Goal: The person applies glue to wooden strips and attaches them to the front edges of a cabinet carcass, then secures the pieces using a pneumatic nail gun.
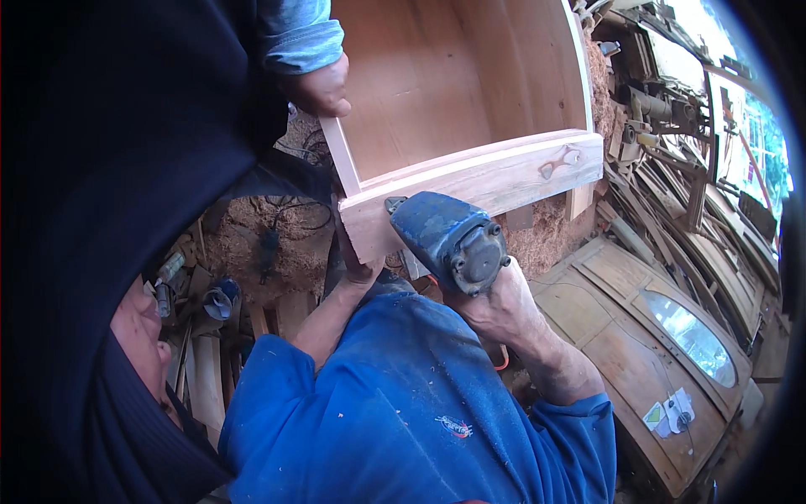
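Note:
My right hand (497, 301) is closed round the handle of a pneumatic nail gun (445, 239), dark blue and scuffed. The gun's nose meets the face of a pale wooden board (470, 181), near the board's left end. My left hand (363, 269) grips that end from below, its fingers partly hidden behind the wood. The board runs across the near side of a large open wooden box (420, 76). At the upper left, a co-worker's hand (321, 87) with a light blue sleeve rests on the box's left edge strip (338, 155).
Another person in dark clothing (168, 168) leans in close on the left. Wood shavings (285, 244) cover the floor beneath. A panelled wooden door with an oval glass pane (621, 336) lies at the right, with stacked planks (714, 227) beyond it.

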`<state>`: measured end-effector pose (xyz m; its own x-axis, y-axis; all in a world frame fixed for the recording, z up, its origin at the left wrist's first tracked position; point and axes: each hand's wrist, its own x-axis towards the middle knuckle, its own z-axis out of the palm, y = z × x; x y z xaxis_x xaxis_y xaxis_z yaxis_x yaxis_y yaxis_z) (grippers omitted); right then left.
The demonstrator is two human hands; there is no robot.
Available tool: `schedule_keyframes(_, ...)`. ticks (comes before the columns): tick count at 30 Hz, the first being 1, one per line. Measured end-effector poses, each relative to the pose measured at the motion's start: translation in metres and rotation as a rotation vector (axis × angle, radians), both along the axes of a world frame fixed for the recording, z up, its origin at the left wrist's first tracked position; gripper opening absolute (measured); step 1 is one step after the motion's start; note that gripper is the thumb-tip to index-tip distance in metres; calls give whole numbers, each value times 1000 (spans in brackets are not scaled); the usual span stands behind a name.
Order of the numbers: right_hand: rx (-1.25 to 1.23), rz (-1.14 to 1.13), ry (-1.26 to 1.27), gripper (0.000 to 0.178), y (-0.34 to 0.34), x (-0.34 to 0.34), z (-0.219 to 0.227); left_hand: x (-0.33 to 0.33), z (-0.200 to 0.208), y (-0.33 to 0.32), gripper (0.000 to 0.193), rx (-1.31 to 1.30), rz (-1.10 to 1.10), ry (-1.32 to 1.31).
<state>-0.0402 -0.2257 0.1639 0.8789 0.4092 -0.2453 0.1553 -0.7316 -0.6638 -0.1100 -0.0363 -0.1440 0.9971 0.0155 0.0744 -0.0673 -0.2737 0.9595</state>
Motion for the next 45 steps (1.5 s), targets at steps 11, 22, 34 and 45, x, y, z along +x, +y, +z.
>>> schedule_keyframes(11, -102, 163, -66, 27, 5, 6, 1, 4, 6, -4, 46, -1, -3, 8)
schedule_keyframes(22, 102, -331, 405, 34, 7, 14, -1, -7, -1, 2, 44, 72, -8, -17)
schedule_keyframes(34, -1, -318, 226, 35, -58, -19, 0, -14, -25, 14, 41, 298, -38, -134)
schedule_keyframes(45, 211, -942, 483, 16, -101, -7, 25, -9, -6, 9, 29, 472, -106, -262)
